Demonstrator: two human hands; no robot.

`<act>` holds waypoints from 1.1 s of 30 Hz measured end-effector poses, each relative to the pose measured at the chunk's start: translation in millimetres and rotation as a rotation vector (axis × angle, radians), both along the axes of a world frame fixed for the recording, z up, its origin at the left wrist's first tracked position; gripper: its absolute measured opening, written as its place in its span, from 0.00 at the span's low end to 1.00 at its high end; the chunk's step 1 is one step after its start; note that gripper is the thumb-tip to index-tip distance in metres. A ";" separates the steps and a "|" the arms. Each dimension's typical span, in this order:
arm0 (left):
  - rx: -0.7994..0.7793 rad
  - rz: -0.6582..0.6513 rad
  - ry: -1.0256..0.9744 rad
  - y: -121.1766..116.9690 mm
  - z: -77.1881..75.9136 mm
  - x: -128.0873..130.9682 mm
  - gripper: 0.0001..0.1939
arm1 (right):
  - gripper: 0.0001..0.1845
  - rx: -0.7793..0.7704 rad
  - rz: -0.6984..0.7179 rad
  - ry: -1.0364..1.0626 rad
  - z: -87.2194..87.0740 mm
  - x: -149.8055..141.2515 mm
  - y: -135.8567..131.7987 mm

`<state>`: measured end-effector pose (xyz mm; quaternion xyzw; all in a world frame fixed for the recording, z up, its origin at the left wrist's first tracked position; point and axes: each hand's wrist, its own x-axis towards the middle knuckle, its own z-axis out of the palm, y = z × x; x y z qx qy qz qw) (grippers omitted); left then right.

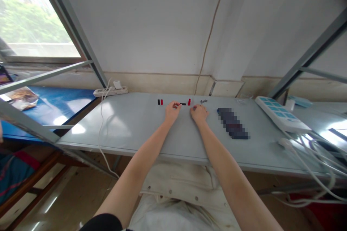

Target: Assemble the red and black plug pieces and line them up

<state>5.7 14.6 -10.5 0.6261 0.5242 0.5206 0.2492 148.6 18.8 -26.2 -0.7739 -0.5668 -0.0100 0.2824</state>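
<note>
My left hand [171, 112] is closed in a pinch around one end of a small black cylinder [183, 104], which points right, low over the desk. My right hand [200, 112] rests on the desk to its right, fingers curled; whatever is between them is hidden or too small to name. Between the two hands, slightly farther back, stands a small red cylinder [189, 101]. Several tiny grey metal pieces [204, 101] lie just behind my right hand. Left of my left hand, another black cylinder [158, 101] and another red cylinder [162, 101] stand side by side.
The grey desk [135, 126] runs along a wall. A pixelated dark flat object [233, 124] lies right of my right hand. A power strip [282, 113] with cables is at the right, another power strip [111, 91] at the back left. A white cord [100, 130] hangs over the front edge.
</note>
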 end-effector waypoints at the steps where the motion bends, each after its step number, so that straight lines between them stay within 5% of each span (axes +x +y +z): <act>1: 0.009 -0.001 -0.020 -0.7 0.1 0.0 0.07 | 0.14 -0.009 -0.002 0.010 0.6 0.0 0.8; 9: 0.045 -0.005 -0.013 -4.7 2.6 1.8 0.07 | 0.11 -0.002 -0.019 0.056 0.4 -1.2 6.5; 24: 0.086 -0.020 -0.005 -5.3 0.4 2.9 0.08 | 0.08 0.124 0.243 -0.173 6.6 -8.7 -14.1; 33: 0.275 -0.085 0.063 -6.3 -5.5 3.7 0.13 | 0.08 0.161 0.271 -0.178 10.7 -11.6 -19.3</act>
